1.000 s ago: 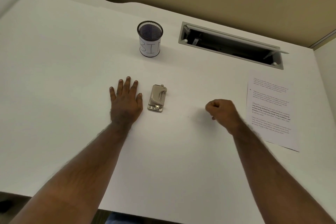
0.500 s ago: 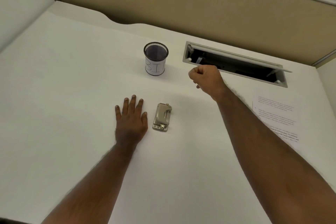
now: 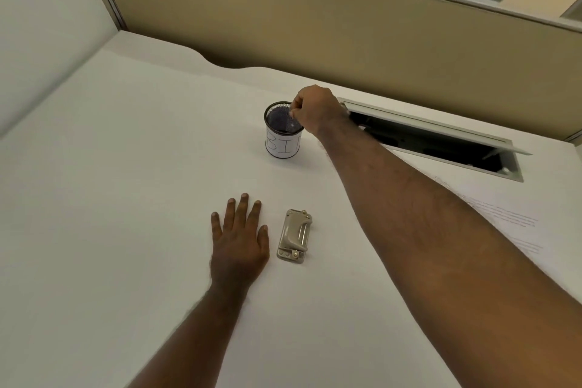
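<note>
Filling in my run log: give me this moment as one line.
right hand: curled above mesh cup | left hand: flat on desk beside hole punch

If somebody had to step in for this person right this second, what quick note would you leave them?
Left grip: open, flat on the desk, just left of the hole punch and not touching it.
Right grip: fingers curled, fingertips together above the mouth of the mesh cup marked BIN. Whether anything is pinched is too small to tell.
The printed sheet lies at the right, partly behind the right arm.
Done: the right grip is at the cup. What the cup holds cannot be seen.
Left, probably: release over the cup if something is held, then draw the arm back.
</note>
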Demonstrator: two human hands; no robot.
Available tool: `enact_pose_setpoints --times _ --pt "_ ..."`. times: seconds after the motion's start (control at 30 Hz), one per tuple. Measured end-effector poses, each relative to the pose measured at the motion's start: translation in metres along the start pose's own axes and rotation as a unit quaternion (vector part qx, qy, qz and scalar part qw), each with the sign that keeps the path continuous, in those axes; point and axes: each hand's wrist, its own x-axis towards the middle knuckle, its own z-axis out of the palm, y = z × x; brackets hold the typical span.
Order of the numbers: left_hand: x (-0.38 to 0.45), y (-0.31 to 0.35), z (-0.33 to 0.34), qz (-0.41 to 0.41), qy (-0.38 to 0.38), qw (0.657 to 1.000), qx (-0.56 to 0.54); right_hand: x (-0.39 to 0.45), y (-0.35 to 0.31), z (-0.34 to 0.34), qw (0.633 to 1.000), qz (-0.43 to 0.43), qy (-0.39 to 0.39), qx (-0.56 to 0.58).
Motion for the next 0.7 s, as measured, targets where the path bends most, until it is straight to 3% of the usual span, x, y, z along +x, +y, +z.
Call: enact_pose_setpoints --times 0.23,0.4,0.57,0.7 --pt "0.0 0.001 -0.001 -0.002 -0.002 1.0 -0.003 0.006 0.005 0.006 0.998 -0.027 -0.035 0.039" --pt "-0.001 0.001 0.0 -0.002 0.0 1.0 -0.007 -0.001 0.008 0.001 0.989 -0.012 -0.08 0.127" --pt "-0.004 0.0 0.001 -0.004 -0.002 1.0 -0.002 -0.041 0.02 -0.027 0.966 -0.029 0.021 0.255" --pt "-0.003 0.001 0.002 0.001 0.001 1.0 0.002 -0.107 0.073 -0.029 0.965 0.018 0.058 0.256"
